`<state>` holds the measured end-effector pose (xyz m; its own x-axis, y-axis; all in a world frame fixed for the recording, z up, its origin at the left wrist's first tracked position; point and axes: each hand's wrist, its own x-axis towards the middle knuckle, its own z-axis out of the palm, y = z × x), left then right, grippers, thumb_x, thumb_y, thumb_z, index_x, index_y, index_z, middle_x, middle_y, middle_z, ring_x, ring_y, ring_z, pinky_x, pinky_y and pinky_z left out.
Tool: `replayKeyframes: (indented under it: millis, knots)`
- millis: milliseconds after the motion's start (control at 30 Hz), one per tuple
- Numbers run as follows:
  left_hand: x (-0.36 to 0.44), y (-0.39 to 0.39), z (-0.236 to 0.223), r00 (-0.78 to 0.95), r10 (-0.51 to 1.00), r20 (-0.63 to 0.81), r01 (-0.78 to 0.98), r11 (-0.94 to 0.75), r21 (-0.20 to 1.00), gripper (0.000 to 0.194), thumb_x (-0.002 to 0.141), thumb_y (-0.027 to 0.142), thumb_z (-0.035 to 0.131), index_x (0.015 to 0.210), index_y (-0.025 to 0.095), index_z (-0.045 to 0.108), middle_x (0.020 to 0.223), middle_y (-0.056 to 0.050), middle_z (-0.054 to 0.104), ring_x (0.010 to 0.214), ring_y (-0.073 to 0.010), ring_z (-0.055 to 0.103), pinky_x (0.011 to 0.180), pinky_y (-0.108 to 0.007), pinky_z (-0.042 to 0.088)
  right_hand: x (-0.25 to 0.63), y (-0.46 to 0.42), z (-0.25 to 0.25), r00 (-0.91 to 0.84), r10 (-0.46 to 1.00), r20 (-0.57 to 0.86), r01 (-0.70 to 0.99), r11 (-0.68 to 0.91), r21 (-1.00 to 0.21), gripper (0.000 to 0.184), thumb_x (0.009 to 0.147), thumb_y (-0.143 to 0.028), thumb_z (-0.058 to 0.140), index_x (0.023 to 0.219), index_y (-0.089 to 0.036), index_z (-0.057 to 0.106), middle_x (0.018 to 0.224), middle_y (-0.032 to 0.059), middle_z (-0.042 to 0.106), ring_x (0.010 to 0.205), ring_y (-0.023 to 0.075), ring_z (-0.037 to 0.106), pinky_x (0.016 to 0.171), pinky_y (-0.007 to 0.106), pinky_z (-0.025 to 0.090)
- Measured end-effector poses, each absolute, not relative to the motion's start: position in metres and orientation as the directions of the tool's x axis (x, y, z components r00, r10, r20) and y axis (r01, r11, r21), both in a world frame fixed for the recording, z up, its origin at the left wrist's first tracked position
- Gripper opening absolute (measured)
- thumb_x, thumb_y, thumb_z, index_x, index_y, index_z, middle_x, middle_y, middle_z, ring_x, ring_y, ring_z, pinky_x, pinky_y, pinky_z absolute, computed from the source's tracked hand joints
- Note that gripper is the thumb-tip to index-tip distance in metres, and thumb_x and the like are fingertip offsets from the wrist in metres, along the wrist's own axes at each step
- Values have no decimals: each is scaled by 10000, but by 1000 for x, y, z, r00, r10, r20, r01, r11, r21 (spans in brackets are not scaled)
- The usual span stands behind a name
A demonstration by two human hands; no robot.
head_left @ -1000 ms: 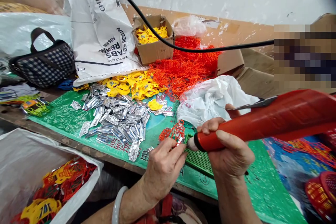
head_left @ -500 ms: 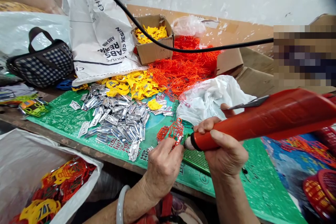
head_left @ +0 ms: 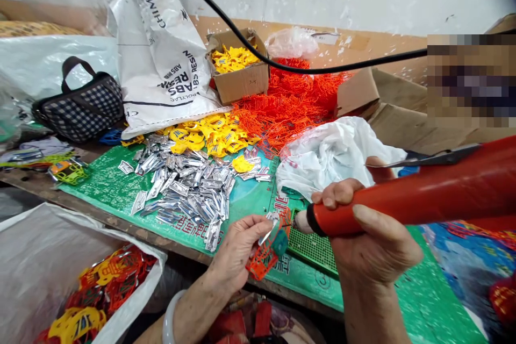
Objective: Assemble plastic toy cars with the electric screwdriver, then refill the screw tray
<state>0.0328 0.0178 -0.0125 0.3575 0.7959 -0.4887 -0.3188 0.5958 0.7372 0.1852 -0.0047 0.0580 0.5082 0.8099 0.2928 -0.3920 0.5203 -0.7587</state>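
My left hand (head_left: pixel 237 250) is closed, pinching an orange openwork plastic part (head_left: pixel 264 258) that has a silvery metal plate by the thumb and something green at its right side. Wrapped around a red power screwdriver (head_left: pixel 415 196) is my right hand (head_left: pixel 373 231). The tool's pale nose lies just right of the orange part; whether they touch I cannot tell. Below the nose, a green perforated tray (head_left: pixel 314 250) rests on the green sheet. A heap of silvery metal plates (head_left: pixel 193 185) spreads to the left of my hands.
Yellow plastic parts (head_left: pixel 226 134) and an orange pile of plastic pieces (head_left: pixel 282 113) lie behind the plates. A cardboard box (head_left: pixel 242 83), a white sack (head_left: pixel 165 64) and a crumpled white bag (head_left: pixel 334 150) stand around. An open bag (head_left: pixel 24 247) hangs low left. A black cable (head_left: pixel 342 70) crosses above.
Both hands have drawn apart. My left hand has moved down and left with the orange part, now tilted and more visible. The screwdriver has shifted right, and the view has turned slightly.
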Motion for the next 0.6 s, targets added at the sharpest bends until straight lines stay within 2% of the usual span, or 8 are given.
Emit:
replayKeyframes:
  millis: [33,100,267,433,600]
  knots:
    - [33,18,-12,392,741,-545,-396,671,627,223,609,275,831,696,170,655,627,29,626,552,-122,548,565,-269,454,184,-5,59,494,816,301,-409,523,-748,331,686,-175,653,995,-294,651,692,-29,584,640,153,541,714,362,503]
    - [34,17,-11,426,675,-602,-474,734,487,264,548,234,858,672,166,635,594,40,621,537,-123,562,568,-280,480,179,-5,61,467,827,314,-431,523,-735,301,690,-181,665,969,-296,650,698,-30,579,642,150,545,721,359,506]
    - [36,14,-14,504,567,-652,-498,807,317,278,605,234,842,785,167,641,640,30,681,548,-165,637,615,-347,532,170,-3,61,438,841,319,-453,513,-729,355,687,-177,664,1016,-307,631,703,-36,572,637,149,546,677,338,498]
    - [35,14,-20,564,511,-649,-500,837,224,247,655,213,810,832,134,657,664,-15,722,572,-181,667,654,-358,548,170,0,60,445,837,317,-466,519,-716,411,682,-149,646,1065,-298,615,701,-33,598,643,144,551,696,330,492]
    - [33,12,-21,572,510,-643,-500,838,220,170,721,207,768,842,136,674,655,-9,725,571,-178,672,661,-343,546,171,-1,60,439,836,329,-443,520,-731,440,692,-157,634,1105,-305,597,706,-37,593,647,145,545,706,333,487]
